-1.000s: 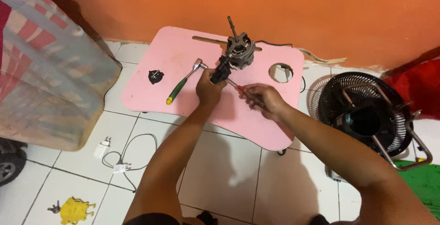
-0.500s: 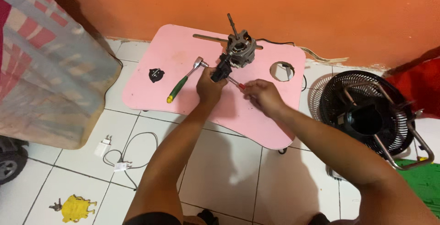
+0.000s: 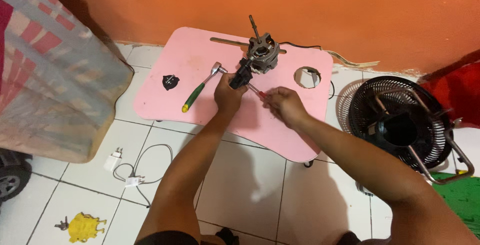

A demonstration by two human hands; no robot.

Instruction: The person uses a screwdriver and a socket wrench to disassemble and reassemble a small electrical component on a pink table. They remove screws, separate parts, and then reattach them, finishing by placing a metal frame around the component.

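A small pink table [image 3: 190, 57] stands on the tiled floor. On it sits a metal fan motor [image 3: 263, 57] with its shaft pointing up and back. My left hand [image 3: 229, 94] grips the black part [image 3: 241, 74] at the motor's near side. My right hand [image 3: 282, 103] holds a red-handled screwdriver [image 3: 260, 92], its tip pointing at that black part. A green-handled ratchet wrench [image 3: 200, 91] lies on the table left of my left hand, and a small black knob [image 3: 170, 81] lies further left.
A black fan guard with its stand [image 3: 397, 125] sits on the floor at the right. A white charger and cable [image 3: 127, 167] lie on the tiles at the lower left, near a yellow toy [image 3: 83, 226]. Striped bedding [image 3: 47, 70] fills the left. The table has a round hole [image 3: 306, 77].
Both hands stay at the motor; my right hand with the screwdriver has shifted only slightly. The view moved a little.
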